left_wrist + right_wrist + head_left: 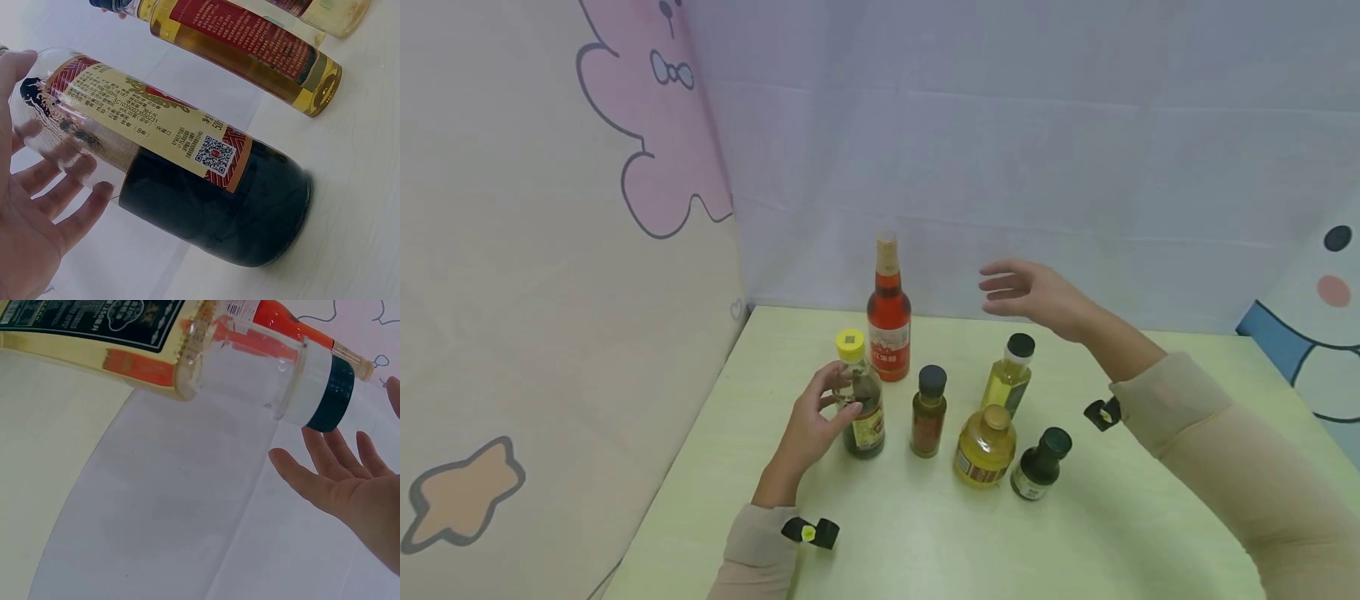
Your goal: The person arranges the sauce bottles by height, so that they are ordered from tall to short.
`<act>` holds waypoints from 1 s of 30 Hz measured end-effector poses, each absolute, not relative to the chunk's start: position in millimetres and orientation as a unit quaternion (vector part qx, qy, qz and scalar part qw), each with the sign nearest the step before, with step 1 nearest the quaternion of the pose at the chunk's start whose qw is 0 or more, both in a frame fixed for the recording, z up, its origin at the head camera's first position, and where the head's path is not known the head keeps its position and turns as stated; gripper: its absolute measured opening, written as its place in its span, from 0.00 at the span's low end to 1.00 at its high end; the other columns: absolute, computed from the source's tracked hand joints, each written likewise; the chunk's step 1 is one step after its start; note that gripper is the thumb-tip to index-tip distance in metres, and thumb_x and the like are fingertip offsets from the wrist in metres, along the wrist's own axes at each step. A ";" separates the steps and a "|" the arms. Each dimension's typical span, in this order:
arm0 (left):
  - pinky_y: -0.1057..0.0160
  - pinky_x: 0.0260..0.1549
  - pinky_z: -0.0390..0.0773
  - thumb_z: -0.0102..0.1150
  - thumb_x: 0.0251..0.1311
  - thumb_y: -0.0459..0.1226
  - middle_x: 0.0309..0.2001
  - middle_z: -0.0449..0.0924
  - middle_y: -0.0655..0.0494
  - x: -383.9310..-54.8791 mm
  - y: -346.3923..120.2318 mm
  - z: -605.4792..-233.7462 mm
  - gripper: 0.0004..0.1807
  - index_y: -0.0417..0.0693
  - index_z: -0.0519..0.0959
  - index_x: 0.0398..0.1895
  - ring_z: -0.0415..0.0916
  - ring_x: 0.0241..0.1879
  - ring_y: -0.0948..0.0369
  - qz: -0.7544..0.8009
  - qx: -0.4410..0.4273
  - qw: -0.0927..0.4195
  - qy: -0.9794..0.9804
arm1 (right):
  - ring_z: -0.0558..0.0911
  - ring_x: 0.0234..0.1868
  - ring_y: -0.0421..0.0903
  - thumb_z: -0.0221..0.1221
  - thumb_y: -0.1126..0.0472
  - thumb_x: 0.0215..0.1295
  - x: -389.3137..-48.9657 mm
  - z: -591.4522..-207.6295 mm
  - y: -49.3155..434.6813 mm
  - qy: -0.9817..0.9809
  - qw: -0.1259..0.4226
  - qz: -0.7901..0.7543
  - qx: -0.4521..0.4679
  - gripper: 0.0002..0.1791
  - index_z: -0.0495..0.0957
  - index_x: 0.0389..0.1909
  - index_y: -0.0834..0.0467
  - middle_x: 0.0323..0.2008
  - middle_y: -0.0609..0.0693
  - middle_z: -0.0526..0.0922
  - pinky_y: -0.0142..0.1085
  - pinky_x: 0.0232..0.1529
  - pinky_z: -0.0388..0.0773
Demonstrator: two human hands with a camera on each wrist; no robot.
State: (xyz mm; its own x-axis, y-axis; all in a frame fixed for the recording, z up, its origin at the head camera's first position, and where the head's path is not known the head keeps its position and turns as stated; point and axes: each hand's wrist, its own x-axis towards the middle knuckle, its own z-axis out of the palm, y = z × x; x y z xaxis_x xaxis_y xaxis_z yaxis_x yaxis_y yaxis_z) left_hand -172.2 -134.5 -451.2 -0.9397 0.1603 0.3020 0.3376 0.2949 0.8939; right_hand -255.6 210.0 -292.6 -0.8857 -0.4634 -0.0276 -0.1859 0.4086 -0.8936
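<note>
A clear bottle of dark liquid with a yellow cap stands upright on the table. My left hand is around its upper part, thumb on the near side and fingers behind the glass. From the left wrist view, the same dark bottle shows a yellow-and-red label, with the fingers loosely curved at its shoulder. My right hand hovers with fingers extended, touching nothing. Below it stands an oil bottle with a dark-and-white cap; the right wrist view shows its cap close to the fingertips.
A tall red bottle stands behind the yellow-capped one. A small black-capped bottle, a round yellow bottle and a short dark bottle stand in front. Cloth walls border the pale table at the back and left.
</note>
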 end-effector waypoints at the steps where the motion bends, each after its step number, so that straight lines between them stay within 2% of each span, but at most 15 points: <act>1: 0.45 0.56 0.71 0.63 0.63 0.38 0.58 0.74 0.48 -172.2 -134.4 -451.3 0.32 0.45 0.63 0.68 0.69 0.59 0.51 -0.573 -0.157 0.078 -0.800 | 0.68 0.65 0.61 0.61 0.64 0.68 -254.0 -293.4 212.7 0.827 0.136 -0.508 -0.197 0.34 0.59 0.70 0.65 0.65 0.65 0.67 0.53 0.63 0.65; 10: 0.44 0.56 0.71 0.64 0.62 0.37 0.58 0.74 0.46 -173.1 -133.2 -452.4 0.32 0.45 0.63 0.68 0.70 0.59 0.50 -0.580 -0.158 0.071 -0.796 | 0.66 0.66 0.62 0.61 0.61 0.68 -242.5 -300.7 233.3 0.823 0.139 -0.510 -0.208 0.35 0.58 0.71 0.64 0.66 0.63 0.66 0.56 0.63 0.63; 30: 0.44 0.57 0.70 0.63 0.62 0.38 0.58 0.74 0.48 -174.9 -132.0 -451.7 0.29 0.49 0.64 0.66 0.69 0.59 0.50 -0.578 -0.147 0.068 -0.800 | 0.65 0.66 0.61 0.63 0.65 0.65 -232.4 -326.1 257.4 0.821 0.136 -0.504 -0.233 0.36 0.59 0.70 0.63 0.67 0.63 0.66 0.59 0.61 0.64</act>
State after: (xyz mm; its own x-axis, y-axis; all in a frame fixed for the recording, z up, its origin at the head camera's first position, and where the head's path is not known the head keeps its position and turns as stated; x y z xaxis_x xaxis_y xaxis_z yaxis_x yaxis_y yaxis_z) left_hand -174.9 -132.0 -451.7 -0.9476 0.1559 0.2787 0.3135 0.2883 0.9048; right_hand -232.4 257.4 -326.1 -0.8542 -0.5197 0.0115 -0.2456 0.3841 -0.8900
